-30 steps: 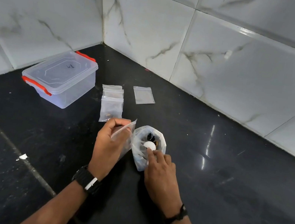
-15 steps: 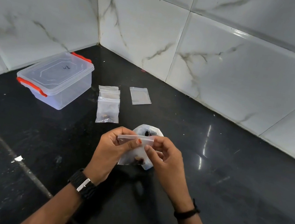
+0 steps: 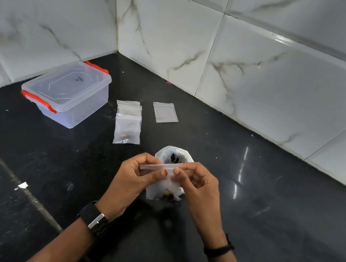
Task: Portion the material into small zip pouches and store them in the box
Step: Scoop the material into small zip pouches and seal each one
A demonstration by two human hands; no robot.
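A small clear zip pouch [image 3: 163,188] with dark material at its bottom hangs between my hands. My left hand [image 3: 132,177] pinches the left part of its zip strip, and my right hand [image 3: 198,184] pinches the right part. Just behind the pouch stands an open plastic bag [image 3: 174,154] with dark material inside. A stack of filled pouches [image 3: 128,122] lies on the black counter further back. One flat pouch [image 3: 165,112] lies to their right. The clear box [image 3: 66,92] with orange clips sits at the left, lid on.
White marble tiles wall the counter behind and to the left, meeting in a corner. A pale seam [image 3: 21,183] runs diagonally across the counter at the left, with white scraps [image 3: 22,185] beside it.
My right hand left the open bag and came to the pouch's top. Both hands now pinch the zip strip, and the pouch hangs in front of the bag.
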